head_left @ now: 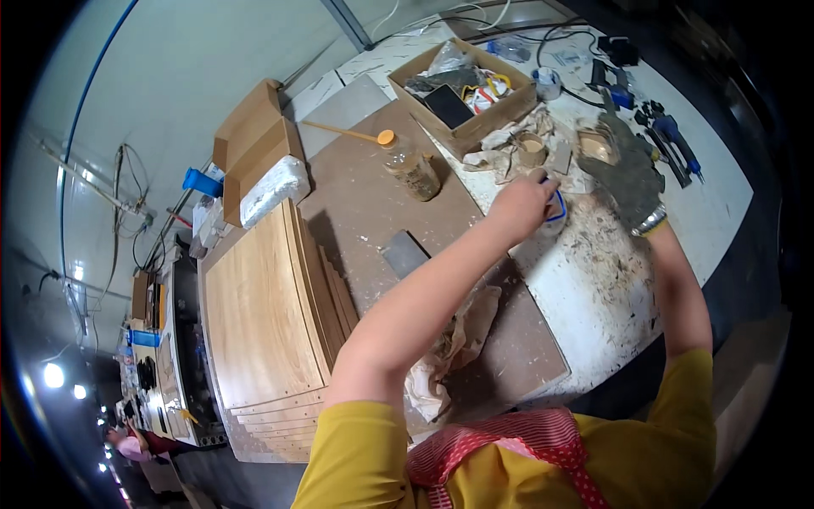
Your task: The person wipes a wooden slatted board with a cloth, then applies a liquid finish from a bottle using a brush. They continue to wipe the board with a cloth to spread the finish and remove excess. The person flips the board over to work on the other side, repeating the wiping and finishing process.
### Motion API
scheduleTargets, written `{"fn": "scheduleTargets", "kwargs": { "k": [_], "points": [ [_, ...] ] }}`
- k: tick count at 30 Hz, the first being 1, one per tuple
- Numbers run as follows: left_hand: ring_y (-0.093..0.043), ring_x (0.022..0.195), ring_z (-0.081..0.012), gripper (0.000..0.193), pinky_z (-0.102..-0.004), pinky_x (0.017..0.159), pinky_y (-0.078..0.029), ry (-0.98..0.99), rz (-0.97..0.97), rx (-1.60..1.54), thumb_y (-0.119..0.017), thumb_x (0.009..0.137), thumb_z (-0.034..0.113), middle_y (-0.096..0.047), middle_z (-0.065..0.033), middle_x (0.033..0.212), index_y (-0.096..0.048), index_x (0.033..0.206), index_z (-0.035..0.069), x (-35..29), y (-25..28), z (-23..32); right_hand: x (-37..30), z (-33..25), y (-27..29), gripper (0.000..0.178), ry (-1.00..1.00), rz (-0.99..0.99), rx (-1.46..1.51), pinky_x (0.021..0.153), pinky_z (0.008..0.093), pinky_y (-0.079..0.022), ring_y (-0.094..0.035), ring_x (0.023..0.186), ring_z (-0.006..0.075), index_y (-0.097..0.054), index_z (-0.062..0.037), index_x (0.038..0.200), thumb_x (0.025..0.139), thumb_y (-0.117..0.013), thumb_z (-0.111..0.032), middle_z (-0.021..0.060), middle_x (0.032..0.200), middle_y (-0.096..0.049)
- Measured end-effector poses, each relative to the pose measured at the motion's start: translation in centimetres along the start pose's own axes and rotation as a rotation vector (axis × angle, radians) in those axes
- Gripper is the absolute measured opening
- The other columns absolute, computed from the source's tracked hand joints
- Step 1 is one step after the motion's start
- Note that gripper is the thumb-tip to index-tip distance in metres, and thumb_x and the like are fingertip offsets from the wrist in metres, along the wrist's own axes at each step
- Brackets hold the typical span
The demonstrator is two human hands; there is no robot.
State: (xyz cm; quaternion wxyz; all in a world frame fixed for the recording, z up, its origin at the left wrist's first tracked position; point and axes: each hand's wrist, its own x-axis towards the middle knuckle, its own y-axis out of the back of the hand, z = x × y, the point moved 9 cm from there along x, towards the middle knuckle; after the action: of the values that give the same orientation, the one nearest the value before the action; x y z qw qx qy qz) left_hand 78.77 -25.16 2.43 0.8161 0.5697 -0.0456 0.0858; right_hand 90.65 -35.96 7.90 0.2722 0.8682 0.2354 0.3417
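My left hand (524, 205) is bare, with its fingers closed on the edge of a clear container with a blue rim (555, 209); the hand hides part of it. To its right, my right hand (626, 165) wears a dark grey-green work glove. That hand is curled around the side of a small tub of tan paste (595, 146). Between the hands lie a small flat grey-brown block (560, 159) and a stained cloth (500, 159). A round pot of tan paste (531, 149) rests on the cloth.
Stacked wooden panels (263, 305) stand at left. Behind them sit a cardboard box (254, 148) and a foam-wrapped pack (275, 191). An orange-capped bottle (411, 170), a grey pad (404, 254) and a crumpled cloth (454, 348) lie mid-table. A filled carton (462, 97) and tools (670, 140) lie far right.
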Motion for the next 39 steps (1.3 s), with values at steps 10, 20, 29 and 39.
{"fn": "scheduleTargets", "kwargs": {
  "k": [10,20,29,39],
  "points": [
    [-0.06,0.091,-0.0365,0.03,-0.0429,0.078,-0.05,-0.018,0.055,-0.184,-0.068,0.08,0.012,-0.055,-0.0172,0.1,-0.055,0.107,0.005,-4.1,3.7,-2.7,11.3,-9.2,-8.5,0.079,0.257,-0.143,0.018,0.096,0.0394,-0.048,-0.059,0.113,0.0315,-0.043,-0.009,0.136,0.076,-0.074,-0.05,0.018,0.125,-0.058],
    [-0.062,0.085,-0.011,0.03,-0.0249,0.077,-0.051,0.627,0.566,-0.284,-0.068,0.087,0.01,-0.064,-0.0058,0.095,-0.059,0.113,0.0,-23.4,32.4,-15.4,15.8,-18.4,-28.3,0.073,0.372,-0.566,-0.159,0.1,0.0357,-0.042,-0.055,0.117,0.0292,-0.049,-0.0083,0.132,0.076,-0.065,-0.053,0.0182,0.131,-0.055],
    [-0.065,0.085,-0.0196,0.031,-0.0306,0.077,-0.051,0.525,0.519,0.129,-0.07,0.086,0.018,-0.066,-0.0128,0.094,-0.061,0.109,0.0,-17.7,27.0,-29.3,12.6,-13.0,-44.8,0.055,0.371,-1.048,0.4,0.106,0.0308,-0.038,-0.05,0.126,0.0246,-0.041,-0.003,0.139,0.093,-0.056,-0.029,0.0156,0.138,-0.05],
    [-0.064,0.089,-0.035,0.035,-0.0411,0.078,-0.05,0.547,0.314,0.235,-0.071,0.082,0.028,-0.067,-0.0196,0.092,-0.065,0.104,0.002,-11.9,19.8,-32.9,11.4,-13.4,-42.7,0.05,0.614,-0.976,0.269,0.109,0.0279,-0.033,-0.044,0.131,0.0226,-0.041,-0.0042,0.141,0.096,-0.05,-0.025,0.0125,0.143,-0.046]
  ]
}}
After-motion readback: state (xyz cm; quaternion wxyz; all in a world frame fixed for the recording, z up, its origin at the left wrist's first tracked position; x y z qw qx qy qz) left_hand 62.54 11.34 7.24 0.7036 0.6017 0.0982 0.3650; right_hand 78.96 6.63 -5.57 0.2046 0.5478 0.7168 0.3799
